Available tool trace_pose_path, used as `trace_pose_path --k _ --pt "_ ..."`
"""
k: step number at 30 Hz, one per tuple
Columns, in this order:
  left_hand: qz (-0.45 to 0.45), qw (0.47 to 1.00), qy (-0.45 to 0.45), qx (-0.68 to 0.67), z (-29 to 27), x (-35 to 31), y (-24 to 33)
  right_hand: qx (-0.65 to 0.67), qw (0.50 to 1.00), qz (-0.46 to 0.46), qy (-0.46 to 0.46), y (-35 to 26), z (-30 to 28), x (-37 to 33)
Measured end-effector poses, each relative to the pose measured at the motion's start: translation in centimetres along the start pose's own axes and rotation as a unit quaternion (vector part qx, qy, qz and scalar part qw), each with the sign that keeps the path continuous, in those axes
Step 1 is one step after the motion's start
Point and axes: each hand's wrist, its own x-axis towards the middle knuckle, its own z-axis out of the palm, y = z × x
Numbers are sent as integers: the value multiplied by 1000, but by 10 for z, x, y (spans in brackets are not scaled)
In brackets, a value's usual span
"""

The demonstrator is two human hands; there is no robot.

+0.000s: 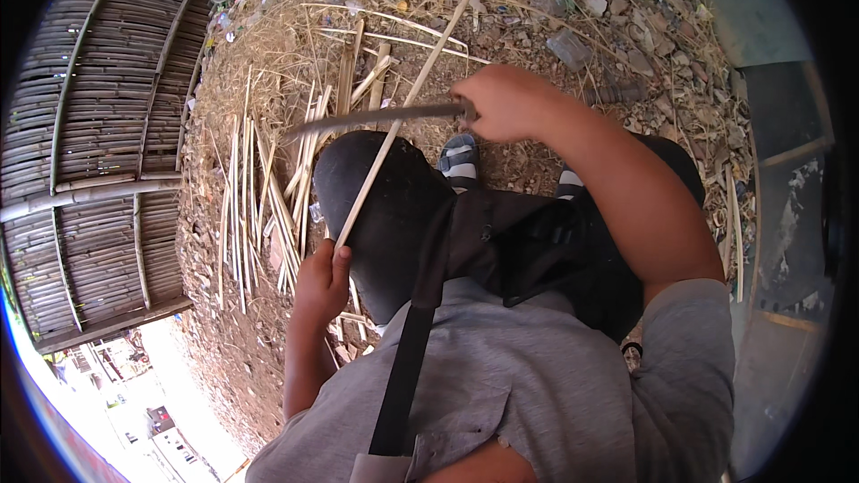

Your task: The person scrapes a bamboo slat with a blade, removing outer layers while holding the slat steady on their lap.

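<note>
My left hand (324, 279) is closed around the lower end of a long, pale bamboo strip (420, 80), which slants up and to the right across my left knee. In my right hand (497, 105) is the handle of a long, dark knife (380, 115). Its blade points left and crosses the strip above the knee; whether it touches the strip I cannot tell. Several cut bamboo strips (240, 206) lie on the ground left of my knee. More split pieces (362, 72) lie just beyond the blade.
A bamboo slat panel (116, 72) stands along the left side. Rubble and stones (640, 31) cover the ground at the far right, with a clear plastic container (569, 49) among them. A grey-green wall (787, 215) is at the right. My sandalled foot (460, 157) rests between the knees.
</note>
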Motion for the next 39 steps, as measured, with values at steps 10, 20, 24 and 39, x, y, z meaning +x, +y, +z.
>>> trace_pose_path --k 10,20,24,39 --pt "-31 999 -33 -13 -11 3 3 -38 998 -36 -20 10 2 7" --pt "-20 998 -54 -18 -14 9 3 50 998 16 36 57 1 12" --pt "-26 998 -54 -14 -8 9 -4 -124 991 -46 -30 26 10 9" --pt "26 999 -14 14 1 5 -5 8 996 76 39 67 -12 8"
